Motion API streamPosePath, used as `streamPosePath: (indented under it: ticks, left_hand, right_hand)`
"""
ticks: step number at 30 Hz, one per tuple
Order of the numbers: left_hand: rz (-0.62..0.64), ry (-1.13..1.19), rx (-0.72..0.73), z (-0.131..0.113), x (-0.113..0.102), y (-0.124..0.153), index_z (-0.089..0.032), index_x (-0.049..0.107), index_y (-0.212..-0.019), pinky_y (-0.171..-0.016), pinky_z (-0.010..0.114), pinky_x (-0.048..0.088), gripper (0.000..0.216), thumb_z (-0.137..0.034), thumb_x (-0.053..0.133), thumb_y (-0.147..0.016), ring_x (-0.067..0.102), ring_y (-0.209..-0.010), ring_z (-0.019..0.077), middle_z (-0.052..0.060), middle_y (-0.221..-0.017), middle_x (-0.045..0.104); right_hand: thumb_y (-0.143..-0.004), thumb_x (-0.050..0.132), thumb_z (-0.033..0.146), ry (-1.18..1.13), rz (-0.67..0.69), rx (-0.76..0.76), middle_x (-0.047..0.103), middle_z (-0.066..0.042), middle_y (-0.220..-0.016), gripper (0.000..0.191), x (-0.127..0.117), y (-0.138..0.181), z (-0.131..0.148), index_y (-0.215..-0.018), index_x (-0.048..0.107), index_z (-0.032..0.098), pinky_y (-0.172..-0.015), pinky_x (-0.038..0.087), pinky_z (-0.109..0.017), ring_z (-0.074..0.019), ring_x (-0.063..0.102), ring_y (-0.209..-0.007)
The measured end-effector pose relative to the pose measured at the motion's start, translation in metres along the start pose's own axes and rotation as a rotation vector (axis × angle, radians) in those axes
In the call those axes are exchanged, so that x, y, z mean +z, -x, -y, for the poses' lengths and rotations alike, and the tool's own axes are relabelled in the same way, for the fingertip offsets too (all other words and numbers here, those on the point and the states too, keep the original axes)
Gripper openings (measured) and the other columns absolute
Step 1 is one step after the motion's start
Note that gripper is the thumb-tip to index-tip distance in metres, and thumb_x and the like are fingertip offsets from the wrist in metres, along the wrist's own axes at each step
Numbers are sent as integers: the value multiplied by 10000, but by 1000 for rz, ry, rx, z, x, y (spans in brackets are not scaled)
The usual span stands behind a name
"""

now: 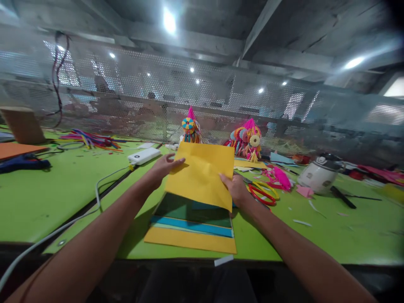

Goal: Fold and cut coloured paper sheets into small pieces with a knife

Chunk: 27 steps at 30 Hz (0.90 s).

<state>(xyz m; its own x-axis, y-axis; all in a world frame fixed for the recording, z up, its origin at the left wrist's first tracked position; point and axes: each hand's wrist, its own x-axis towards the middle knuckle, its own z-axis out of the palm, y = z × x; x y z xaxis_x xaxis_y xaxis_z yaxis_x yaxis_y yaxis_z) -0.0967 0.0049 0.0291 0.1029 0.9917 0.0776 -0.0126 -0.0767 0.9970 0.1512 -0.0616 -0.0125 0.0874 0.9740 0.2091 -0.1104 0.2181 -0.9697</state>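
Observation:
A yellow sheet of paper (202,170) is held up, tilted, above the table. My left hand (166,168) is closed on its left edge, thumb on top and the other fingers partly hidden behind it. My right hand (236,188) pinches the right edge, thumb on the front face. Below the sheet lies a stack of coloured paper (192,242), with dark green, blue, pale green and orange-yellow layers showing. Red-handled scissors (262,196) and yellow-handled scissors (268,188) rest just right of my right hand.
A white power bank (144,156) with a cable sits to the left. Paper decorations (191,125) stand at the back near a perforated metal screen (132,92). At the right are a bundle of pink yarn (282,179) and a white kettle-like container (318,173). Paper scraps lie about.

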Motion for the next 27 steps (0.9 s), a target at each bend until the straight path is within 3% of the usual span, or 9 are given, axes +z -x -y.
streamPosePath:
  ticks: [3,9,11,15,17,19,22,24,27]
  left_hand:
    - [303,112,-235,4,-4,3,-114,682,-1082,-709,397,582,460,-294,800,-675,712,-785,304,193,-957,739]
    - [361,113,-257,12,-13,-3,-126,725,-968,-712,384,576,388,-231,846,-614,722,-801,328,166,-848,758]
    - [350,33,-254,18,-14,-7,-139,723,-934,-684,364,574,401,-200,865,-564,721,-774,313,147,-827,759]
    - [285,-113,-226,31,-14,-13,-158,691,-933,-616,325,563,492,-159,867,-474,707,-689,261,86,-822,758]
    - [313,-118,-204,35,-15,-14,-163,674,-965,-608,318,561,539,-171,864,-460,702,-678,245,66,-835,757]
    - [351,-118,-209,37,-17,-15,-145,677,-943,-600,314,556,517,-206,861,-464,692,-659,232,67,-823,754]
    - [349,-133,-239,37,-20,-14,-121,693,-863,-587,304,543,451,-232,850,-455,675,-628,219,75,-779,749]
    - [347,-129,-250,35,-21,-13,-121,705,-842,-601,308,542,422,-227,836,-455,679,-643,226,82,-790,754]
    - [368,-118,-298,32,-22,-13,-128,723,-821,-629,330,543,356,-223,799,-487,688,-670,246,98,-809,760]
  right_hand:
    - [-608,816,495,-116,71,74,771,-73,-826,447,3,5,4,-890,729,160,-665,565,-354,-258,719,-722]
    - [-594,814,364,-168,100,135,767,-67,-831,404,-5,-4,-2,-921,699,155,-660,556,-364,-244,708,-692]
    - [-602,779,297,17,28,113,744,-44,-733,442,-12,-11,-8,-1004,685,139,-633,538,-357,-233,685,-642]
    - [-647,709,134,652,-115,-53,599,59,-521,754,-23,-22,-21,-1378,527,120,-622,486,-318,-193,601,-562]
    - [-686,678,92,837,-36,-99,587,61,-541,786,-28,-24,-24,-1443,475,154,-644,480,-308,-181,589,-577]
    - [-719,659,76,982,71,-163,646,7,-673,684,-33,-24,-23,-1386,552,185,-711,496,-325,-189,611,-671]
    - [-715,667,45,1209,185,-414,653,-128,-1135,564,-40,-22,-17,-1257,662,202,-946,459,-435,-269,579,-1058]
    - [-712,644,8,1264,315,-584,525,-152,-1379,564,-40,-17,-11,-1239,669,208,-1053,383,-495,-304,455,-1264]
    - [-713,575,-33,1192,592,-679,537,-145,-1383,593,-31,-7,-2,-1261,639,184,-1083,372,-479,-274,447,-1296]
